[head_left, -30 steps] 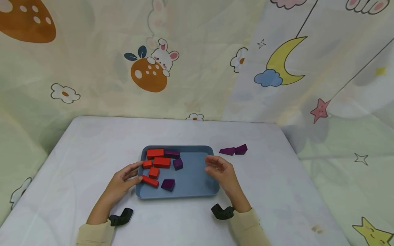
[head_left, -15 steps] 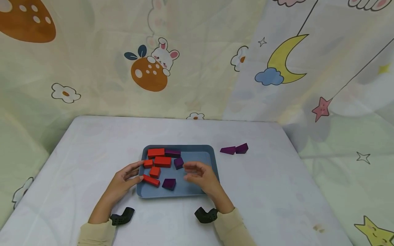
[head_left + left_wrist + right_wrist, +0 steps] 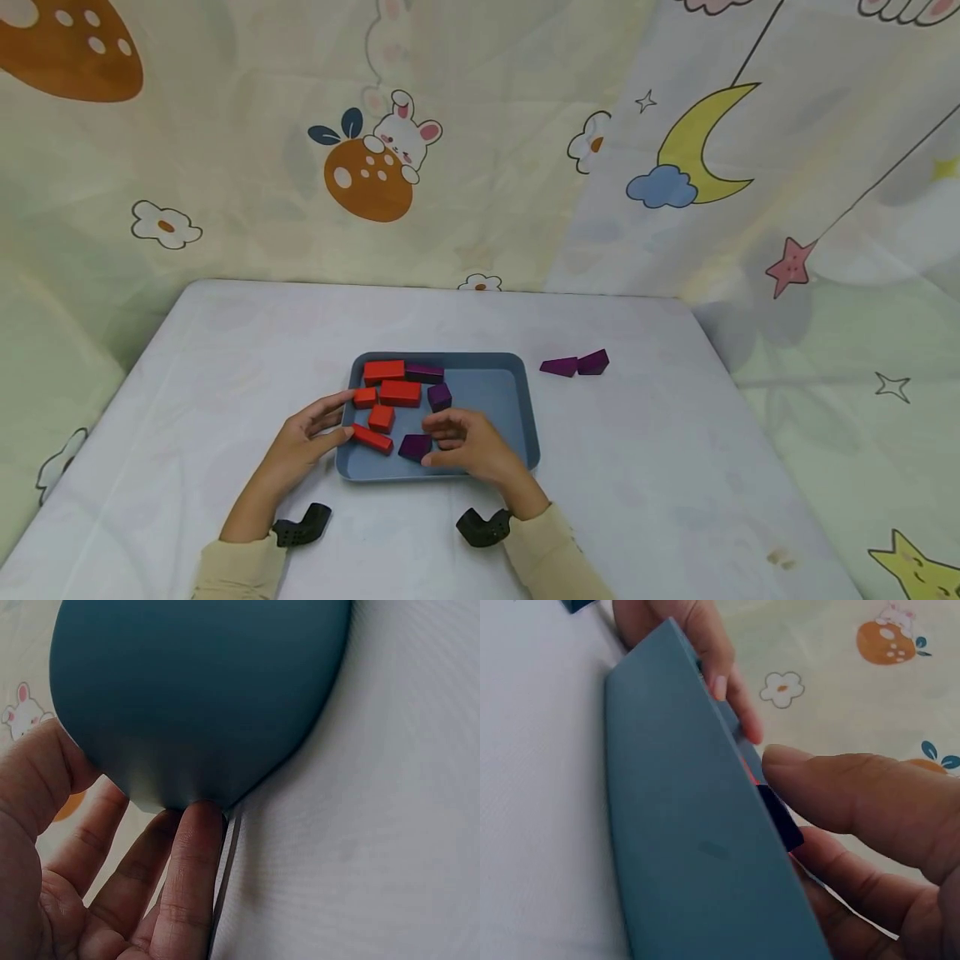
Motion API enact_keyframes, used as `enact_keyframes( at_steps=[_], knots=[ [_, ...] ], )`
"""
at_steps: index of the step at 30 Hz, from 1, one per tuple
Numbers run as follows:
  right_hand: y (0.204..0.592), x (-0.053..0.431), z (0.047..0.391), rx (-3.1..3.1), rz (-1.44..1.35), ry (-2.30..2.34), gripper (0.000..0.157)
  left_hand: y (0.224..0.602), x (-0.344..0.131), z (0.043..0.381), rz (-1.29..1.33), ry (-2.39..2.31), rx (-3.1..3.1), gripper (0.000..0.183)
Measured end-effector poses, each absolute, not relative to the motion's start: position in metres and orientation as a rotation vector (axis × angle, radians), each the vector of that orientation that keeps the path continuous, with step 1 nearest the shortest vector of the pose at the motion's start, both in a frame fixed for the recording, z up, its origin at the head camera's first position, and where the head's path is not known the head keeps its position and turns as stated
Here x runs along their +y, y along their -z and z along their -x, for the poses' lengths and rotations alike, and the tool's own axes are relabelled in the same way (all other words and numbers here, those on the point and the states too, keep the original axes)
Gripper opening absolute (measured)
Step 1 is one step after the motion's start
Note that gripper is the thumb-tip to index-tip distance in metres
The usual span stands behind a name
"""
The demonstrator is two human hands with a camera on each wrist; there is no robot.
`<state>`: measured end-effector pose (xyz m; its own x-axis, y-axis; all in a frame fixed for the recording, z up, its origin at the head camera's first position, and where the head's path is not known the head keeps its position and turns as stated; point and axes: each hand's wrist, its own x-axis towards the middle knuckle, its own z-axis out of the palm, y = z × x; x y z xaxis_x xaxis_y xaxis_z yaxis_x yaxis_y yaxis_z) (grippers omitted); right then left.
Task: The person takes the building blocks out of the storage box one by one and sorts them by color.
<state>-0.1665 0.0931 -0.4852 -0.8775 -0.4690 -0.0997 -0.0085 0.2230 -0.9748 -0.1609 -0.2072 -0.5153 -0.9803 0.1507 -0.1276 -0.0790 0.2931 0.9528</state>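
My left hand [image 3: 311,433] holds the left rim of a blue-grey tray [image 3: 487,425]. In the left wrist view the thumb [image 3: 64,761] lies over the rim and fingertips touch the outer wall. Over the tray's near half, my right hand [image 3: 472,446] spreads thumb and fingers beside a dark purple block [image 3: 414,447]; contact is unclear. The right wrist view shows the purple block [image 3: 780,817] between thumb [image 3: 817,784] and fingers, partly behind the tray wall. Several red blocks [image 3: 400,393] occupy the tray's left side, with a purple cube [image 3: 439,395] and a flat purple block [image 3: 425,373] beside them.
Two purple pieces [image 3: 558,367] [image 3: 593,362] lie on the white table [image 3: 637,450] beyond the tray's right end. Behind the table hangs a patterned cloth [image 3: 495,192]. Both wrists carry black devices [image 3: 303,525].
My right hand has come left and toward the near side, from the tray's right end to beside the near purple block. The left hand stays at the rim; the blocks look unmoved.
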Motion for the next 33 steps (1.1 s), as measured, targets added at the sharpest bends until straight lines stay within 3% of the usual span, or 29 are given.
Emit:
enact_keyframes(
  at_steps=[13, 33],
  knots=[
    [0.484, 0.087, 0.163, 2.323, 0.346, 1.585, 0.029, 0.512, -0.205, 0.162, -0.058, -1.758, 2.358, 0.060],
    [0.469, 0.132, 0.164, 2.068, 0.407, 2.108, 0.040, 0.515, -0.205, 0.162, -0.010, -1.725, 2.339, 0.063]
  ],
)
